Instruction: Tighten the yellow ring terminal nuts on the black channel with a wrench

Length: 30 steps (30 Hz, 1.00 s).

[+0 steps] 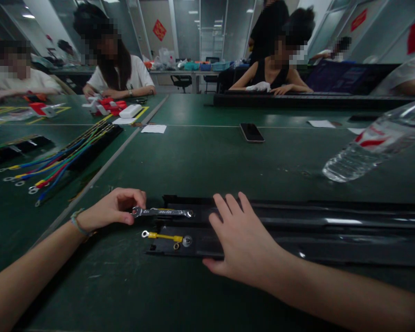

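Pinched in my left hand (122,206) is the open end of a combination wrench (166,212). Its ring end lies over the left end of the rear black channel (297,216), and a bit of yellow shows behind the shank. My right hand (240,240) rests with spread fingers across the front black channel (200,242), thumb at its near edge. Inside that front channel a short yellow wire (164,236) with ring terminals reaches to a round bolt fitting (187,240). A small brass-coloured nut (176,246) sits just below the wire.
A water bottle (366,143) stands at right, leaning in view. A phone (252,132) lies mid-table. Coloured cables (62,161) with ring lugs lie on a black piece at left. Several people sit across the green table (193,161), near red and white parts (107,106).
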{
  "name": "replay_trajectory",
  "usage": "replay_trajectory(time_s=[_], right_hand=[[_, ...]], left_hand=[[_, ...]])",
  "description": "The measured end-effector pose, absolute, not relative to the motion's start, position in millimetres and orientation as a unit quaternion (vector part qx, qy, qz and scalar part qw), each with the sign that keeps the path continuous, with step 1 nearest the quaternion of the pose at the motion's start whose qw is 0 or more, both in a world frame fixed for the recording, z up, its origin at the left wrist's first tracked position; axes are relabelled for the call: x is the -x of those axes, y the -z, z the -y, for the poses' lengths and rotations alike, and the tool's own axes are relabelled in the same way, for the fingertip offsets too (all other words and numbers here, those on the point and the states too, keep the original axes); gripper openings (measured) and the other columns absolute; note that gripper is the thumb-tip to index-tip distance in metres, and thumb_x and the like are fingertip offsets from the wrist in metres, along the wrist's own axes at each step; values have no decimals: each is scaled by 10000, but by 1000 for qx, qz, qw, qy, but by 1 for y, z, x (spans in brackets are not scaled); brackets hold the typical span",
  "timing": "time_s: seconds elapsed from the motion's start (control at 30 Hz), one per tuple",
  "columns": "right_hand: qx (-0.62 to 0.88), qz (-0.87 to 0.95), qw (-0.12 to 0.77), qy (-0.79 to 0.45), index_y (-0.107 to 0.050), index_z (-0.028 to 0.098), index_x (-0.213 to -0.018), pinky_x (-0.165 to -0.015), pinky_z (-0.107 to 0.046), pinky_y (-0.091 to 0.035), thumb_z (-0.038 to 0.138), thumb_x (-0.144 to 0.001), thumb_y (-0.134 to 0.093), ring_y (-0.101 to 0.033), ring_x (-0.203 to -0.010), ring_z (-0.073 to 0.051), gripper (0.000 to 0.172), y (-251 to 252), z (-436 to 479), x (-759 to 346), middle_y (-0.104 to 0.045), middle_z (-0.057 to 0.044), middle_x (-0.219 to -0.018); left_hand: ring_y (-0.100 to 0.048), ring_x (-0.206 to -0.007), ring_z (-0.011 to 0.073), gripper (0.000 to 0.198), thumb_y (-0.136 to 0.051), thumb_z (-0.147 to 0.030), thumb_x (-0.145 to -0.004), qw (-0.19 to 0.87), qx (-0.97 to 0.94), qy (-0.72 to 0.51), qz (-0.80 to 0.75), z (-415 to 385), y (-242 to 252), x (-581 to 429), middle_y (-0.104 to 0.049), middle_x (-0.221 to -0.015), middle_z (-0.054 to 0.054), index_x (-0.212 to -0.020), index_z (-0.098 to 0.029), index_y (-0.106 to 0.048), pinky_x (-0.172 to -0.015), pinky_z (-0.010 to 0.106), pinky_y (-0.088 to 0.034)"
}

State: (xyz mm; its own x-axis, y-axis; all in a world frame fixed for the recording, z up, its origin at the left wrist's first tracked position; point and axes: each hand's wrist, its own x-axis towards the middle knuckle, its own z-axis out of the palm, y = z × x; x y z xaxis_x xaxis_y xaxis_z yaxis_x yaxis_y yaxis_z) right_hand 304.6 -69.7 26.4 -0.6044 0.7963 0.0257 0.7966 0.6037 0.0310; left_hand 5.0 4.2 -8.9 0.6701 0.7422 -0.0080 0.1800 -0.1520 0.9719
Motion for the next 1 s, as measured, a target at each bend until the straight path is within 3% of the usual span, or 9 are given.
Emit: replay_trajectory(time_s=[0.37,0.63,1.0], right_hand=[[438,898,8,27,-568,95,-1027,-929,-584,-178,646,-680,-362,-323,-1152,-412,683,-24,69,-305,-367,-253,-1283],[443,896,6,24,-569,96,-1021,-933,-581,-172,643,-665,-395,-323,-1154,-407,675,-25,70,-305,-370,-252,-1283],[443,896,6,19,-568,99,-1030,-933,-579,-174,631,-656,-421,-328,-1153,-404,667,-27,70,-306,-373,-249,-1283]], left_hand=[[-473,-583,95,178,-630,-193,-670,507,-681,-303,-433,-6,13,-3,-547,-704,4,-839,-140,-603,-536,191,-366],[-456,-524,89,180,-584,-193,-691,456,-696,-302,-465,-6,9,-8,-530,-603,-15,-862,-139,-604,-500,191,-360],[-456,-526,89,187,-572,-203,-699,450,-697,-297,-472,-6,9,-9,-533,-616,-14,-873,-143,-602,-500,190,-367]])
